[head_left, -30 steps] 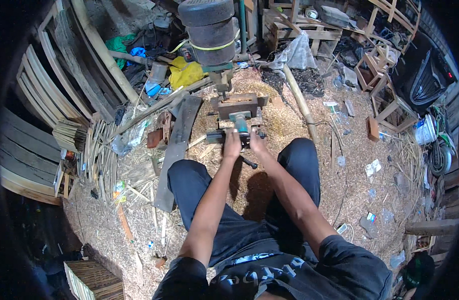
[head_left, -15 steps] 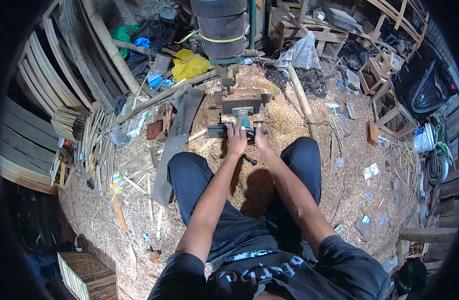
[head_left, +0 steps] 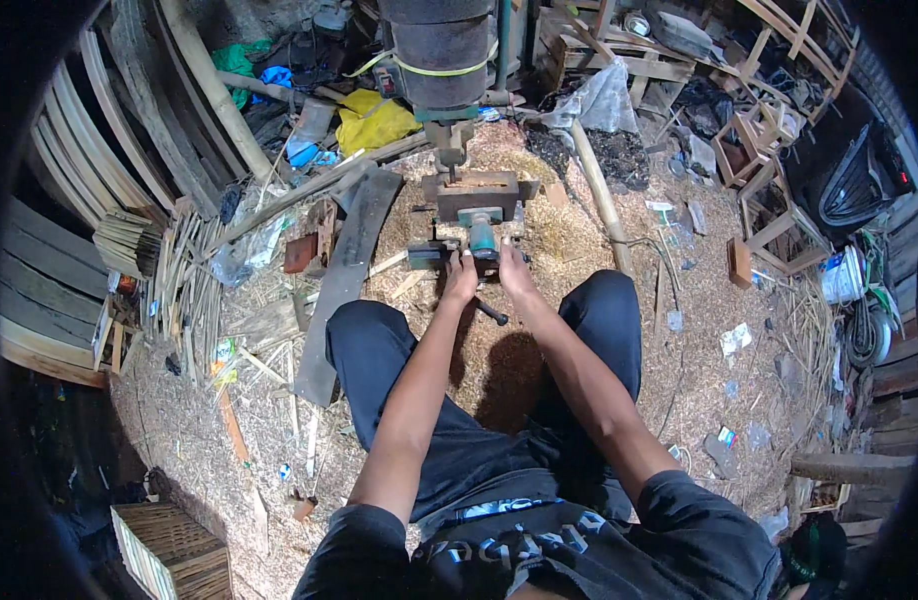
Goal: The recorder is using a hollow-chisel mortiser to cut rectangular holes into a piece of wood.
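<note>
A drill-like machine (head_left: 449, 150) stands in front of me, its bit pointing down onto a wood piece (head_left: 477, 183) in the metal vise (head_left: 479, 207). Below the vise a green rounded housing (head_left: 482, 238) sticks out toward me. My left hand (head_left: 460, 277) is at its left side, fingers stretched forward near the dark crosspiece (head_left: 425, 257). On the other side, my right hand (head_left: 515, 272) has its fingers extended along the housing. Both hands look open, though the fingertips are partly hidden. A dark lever with a knob (head_left: 493, 313) slants down between my wrists.
Wood shavings cover the ground. A dark plank (head_left: 351, 280) lies left of my knee, beside thin wood strips (head_left: 187, 280). A pole (head_left: 601, 200) leans at the right, near a wooden block (head_left: 739, 263) and wooden frames (head_left: 769, 225). A yellow sack (head_left: 374, 125) lies behind.
My left hand has come down and left off the top of the green housing. My right hand has shifted slightly left, and its fingers look straighter. The lever's knob sits a little lower.
</note>
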A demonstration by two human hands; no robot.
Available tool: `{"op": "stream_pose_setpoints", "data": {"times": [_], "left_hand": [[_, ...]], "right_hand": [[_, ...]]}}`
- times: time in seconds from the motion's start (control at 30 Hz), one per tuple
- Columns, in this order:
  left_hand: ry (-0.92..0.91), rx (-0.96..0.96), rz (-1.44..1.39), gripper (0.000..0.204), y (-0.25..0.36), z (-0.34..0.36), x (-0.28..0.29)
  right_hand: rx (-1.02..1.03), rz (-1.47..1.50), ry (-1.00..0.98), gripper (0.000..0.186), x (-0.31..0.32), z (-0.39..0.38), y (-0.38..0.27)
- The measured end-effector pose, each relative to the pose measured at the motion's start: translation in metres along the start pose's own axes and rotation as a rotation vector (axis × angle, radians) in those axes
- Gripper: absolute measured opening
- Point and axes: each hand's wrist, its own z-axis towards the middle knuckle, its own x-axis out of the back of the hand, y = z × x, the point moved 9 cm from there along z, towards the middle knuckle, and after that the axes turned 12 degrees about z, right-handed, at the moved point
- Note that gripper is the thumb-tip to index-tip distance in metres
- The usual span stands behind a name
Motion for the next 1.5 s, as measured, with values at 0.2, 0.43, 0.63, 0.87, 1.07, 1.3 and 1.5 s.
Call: {"op": "stream_pose_setpoints", "data": {"times": [0.2, 0.43, 0.63, 0.87, 1.07, 1.3, 1.5], "left_hand": [[0.091, -0.138, 0.079, 0.061, 0.023, -0.015, 0.007], [0.131, 0.031, 0.140, 0.073, 0.014, 0.001, 0.011], [0.371, -0.019, -0.046, 0.042, 0.005, 0.012, 0.006], [0.154, 0.301, -0.532, 0.058, -0.049, 0.020, -0.022], [0.206, 0.025, -0.116, 0.067, -0.001, 0.040, 0.000], [0.267, 0.043, -0.230, 0.029, -0.039, 0.064, -0.013], [0.165, 0.105, -0.069, 0.041, -0.037, 0.055, -0.012]], "right_hand": [[-0.332, 0.315, -0.016, 0.072, -0.005, 0.029, 0.078], [-0.456, 0.628, -0.108, 0.056, -0.027, 0.044, 0.107], [-0.410, 0.727, -0.108, 0.044, -0.028, 0.042, 0.096], [-0.232, -0.362, 0.075, 0.083, -0.011, 0.048, 0.053], [-0.446, 0.586, -0.263, 0.042, -0.034, 0.039, 0.062], [-0.252, -0.134, 0.051, 0.067, -0.011, 0.069, 0.075], [-0.576, 0.661, -0.106, 0.035, -0.029, 0.056, 0.099]]}}
